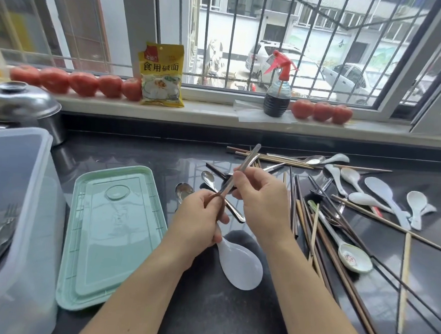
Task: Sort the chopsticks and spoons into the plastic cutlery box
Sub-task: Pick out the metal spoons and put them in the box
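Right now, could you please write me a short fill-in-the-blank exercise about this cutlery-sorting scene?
1. The left hand holds a white plastic ____.
2. The lid lying flat on the counter is pale ____.
3. The spray bottle on the windowsill has a ____ trigger head.
4. The right hand pinches a ____ utensil handle.

Answers: spoon; green; red; metal

Dark stone-look countertop (143,151): glossy, smooth, mirrors the window bars. Pale green plastic lid (111,237): smooth w/ semi-matt sheen. Translucent, frosted plastic cutlery box (20,206). Polished metal spoons (208,179), shiny. Broad white plastic rice paddle (241,266), matt. Brown & pale wooden chopsticks (313,237), dull finish. White glazed ceramic soup spoons (383,192), glossy. Domed steel pot lid (19,100), bright, reflective.
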The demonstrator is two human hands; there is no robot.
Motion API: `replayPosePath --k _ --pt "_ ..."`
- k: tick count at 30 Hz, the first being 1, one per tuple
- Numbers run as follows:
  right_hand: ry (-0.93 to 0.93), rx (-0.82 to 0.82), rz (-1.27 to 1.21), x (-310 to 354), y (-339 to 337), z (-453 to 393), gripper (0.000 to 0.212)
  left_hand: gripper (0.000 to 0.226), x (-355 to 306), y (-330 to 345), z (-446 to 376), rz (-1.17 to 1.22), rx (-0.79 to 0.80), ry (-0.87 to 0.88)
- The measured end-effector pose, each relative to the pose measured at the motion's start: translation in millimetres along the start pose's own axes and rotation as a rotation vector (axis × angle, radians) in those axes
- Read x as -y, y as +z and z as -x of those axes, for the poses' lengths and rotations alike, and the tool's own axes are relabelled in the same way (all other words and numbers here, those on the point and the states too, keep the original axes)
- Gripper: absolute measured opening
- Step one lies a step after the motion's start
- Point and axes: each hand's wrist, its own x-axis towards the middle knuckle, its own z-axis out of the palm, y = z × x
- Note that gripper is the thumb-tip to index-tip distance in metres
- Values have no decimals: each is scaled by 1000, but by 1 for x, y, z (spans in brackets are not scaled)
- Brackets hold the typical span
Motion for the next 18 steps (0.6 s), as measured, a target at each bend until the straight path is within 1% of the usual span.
replayPosePath --k 3,5,6,8,9,10,11,12,14,16,18 --pt "20 -33 21 -1 0 0 15 22 3 5 -1 -135 -38 17" --pt "24 -86 8 1 -1 0 16 25 3 6 -2 -174 -66 19" --pt "21 -147 -2 2 -3 -1 17 27 3 5 -3 -155 -94 12" --pt "-1 -339 -28 2 -14 -7 20 30 0 1 -5 -55 -190 37" --pt "-20 -436 -29 2 -21 -10 20 32 -2 -1 -4 -22 -240 77" --pt "-41 -488 -16 3 -26 -12 19 33 -3 -3 -3 -36 -277 131" --pt "-62 -482 1 3 -28 -13 18 34 -4 -3 -2 -95 -291 193" --pt "-78 -423 15 4 -27 -12 18 33 -4 -2 0 -176 -288 253" --pt "-111 -244 42 6 -17 -6 17 24 -1 0 1 -343 -254 320" --pt "-161 -129 71 8 -11 -2 15 20 2 -1 0 -463 -201 330" --pt "-166 -87 59 9 -11 -1 14 31 4 -5 -1 -561 -165 328"
